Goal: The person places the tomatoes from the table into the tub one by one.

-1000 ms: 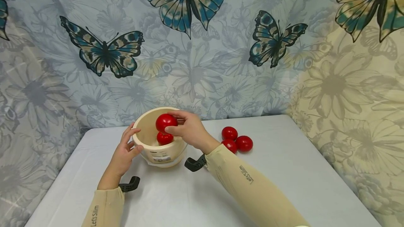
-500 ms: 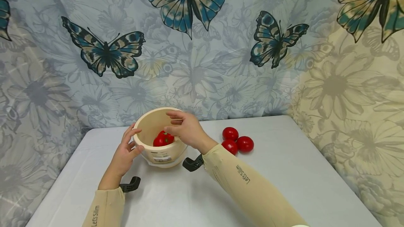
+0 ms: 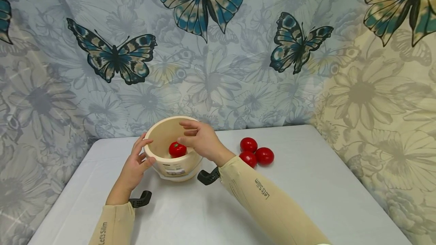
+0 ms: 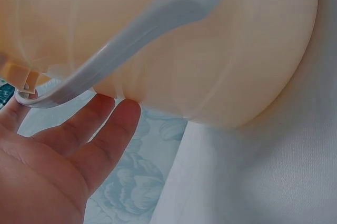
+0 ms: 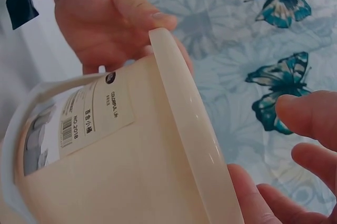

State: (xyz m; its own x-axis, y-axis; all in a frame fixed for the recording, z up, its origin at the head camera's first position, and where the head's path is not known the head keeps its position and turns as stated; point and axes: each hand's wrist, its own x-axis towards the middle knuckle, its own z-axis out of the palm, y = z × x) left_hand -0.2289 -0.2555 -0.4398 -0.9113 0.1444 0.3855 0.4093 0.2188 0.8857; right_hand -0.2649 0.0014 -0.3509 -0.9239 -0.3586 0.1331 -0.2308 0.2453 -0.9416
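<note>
A cream plastic bucket (image 3: pixel 174 163) stands on the white table, its mouth tipped toward the camera in the head view. The left hand (image 3: pixel 133 165) grips its left rim; in the left wrist view two fingertips touch the outer wall (image 4: pixel 210 77) below the pale grey handle (image 4: pixel 137 32). Above the opening's right side hovers the right hand (image 3: pixel 203 141), fingers parted and holding nothing. One red tomato (image 3: pixel 177 149) with a green stem shows inside the bucket; the near wall and the right hand hide part of the inside.
Three more red tomatoes (image 3: pixel 256 152) lie bunched on the table, right of the bucket, partly behind the right forearm. A printed label (image 5: pixel 84 119) is on the bucket's side. A butterfly-patterned cloth (image 3: pixel 211 78) hangs behind the table (image 3: pixel 218 207).
The right hand let go of a tomato, which dropped into the bucket. Two tomatoes showed inside half a second ago; one shows now. The left hand kept its place on the rim.
</note>
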